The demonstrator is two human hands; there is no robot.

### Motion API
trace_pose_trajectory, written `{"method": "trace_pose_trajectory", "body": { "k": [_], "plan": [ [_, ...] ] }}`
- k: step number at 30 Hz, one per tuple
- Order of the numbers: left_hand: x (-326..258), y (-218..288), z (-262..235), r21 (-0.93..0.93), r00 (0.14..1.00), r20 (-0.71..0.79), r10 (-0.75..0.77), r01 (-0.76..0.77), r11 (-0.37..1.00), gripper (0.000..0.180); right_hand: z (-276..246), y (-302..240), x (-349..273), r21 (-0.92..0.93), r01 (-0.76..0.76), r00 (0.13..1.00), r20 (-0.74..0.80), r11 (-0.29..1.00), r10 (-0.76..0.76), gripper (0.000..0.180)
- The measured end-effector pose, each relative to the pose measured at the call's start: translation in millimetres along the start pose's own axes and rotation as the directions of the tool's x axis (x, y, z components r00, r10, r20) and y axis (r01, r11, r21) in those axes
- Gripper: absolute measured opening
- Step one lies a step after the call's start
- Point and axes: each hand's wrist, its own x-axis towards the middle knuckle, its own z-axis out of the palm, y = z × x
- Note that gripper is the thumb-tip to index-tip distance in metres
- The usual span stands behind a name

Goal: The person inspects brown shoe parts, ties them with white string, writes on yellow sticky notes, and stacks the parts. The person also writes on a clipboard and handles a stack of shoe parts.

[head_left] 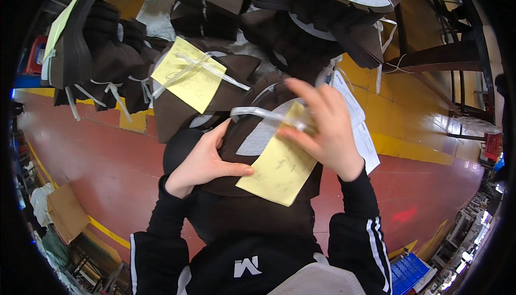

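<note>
A bundle of dark brown cut pieces point(217, 186) rests over my lap, with a pale grey patch point(255, 140) on top. My left hand point(207, 160) grips its left side, thumb over the top and fingers partly hidden behind. That thumb tip touches the edge of a yellow paper slip point(279, 171) with handwriting, lying on the bundle. A white plastic strip point(258, 112) runs across the bundle to my right hand point(330, 128). The right thumb and fingers close on the strip over the slip's upper end. Motion blurs these fingers slightly.
Ahead lies another tied brown bundle point(161, 115) with a yellow slip point(191, 77). More stacks point(301, 53) are piled behind it, and others point(75, 58) stand at far left. White printed sheets point(363, 134) lie right of my right hand. A cardboard piece point(67, 211) is at lower left.
</note>
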Motion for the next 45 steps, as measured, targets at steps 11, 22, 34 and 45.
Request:
{"method": "trace_pose_trajectory", "body": {
  "k": [11,22,34,45],
  "plan": [
    [7,5,-1,-0.014,1.000,0.029,-0.007,0.007,1.000,0.091,-20,82,-52,0.408,-0.458,0.697,-0.387,0.789,0.604,0.019],
    [2,-6,-2,0.077,1.000,0.005,0.025,-0.025,0.997,0.088,59,238,-297,-0.033,-0.988,0.156,-0.185,0.152,0.970,0.106],
    [-7,-10,4,0.037,0.997,-0.049,0.057,-0.055,0.998,0.092,26,24,-78,0.644,-0.424,0.748,-0.146,0.636,0.647,0.029],
    [-14,-10,10,0.016,0.993,-0.111,0.033,-0.032,0.999,0.083,72,160,-212,0.936,-0.267,0.063,-0.219,0.228,0.974,0.015]
  ]
}}
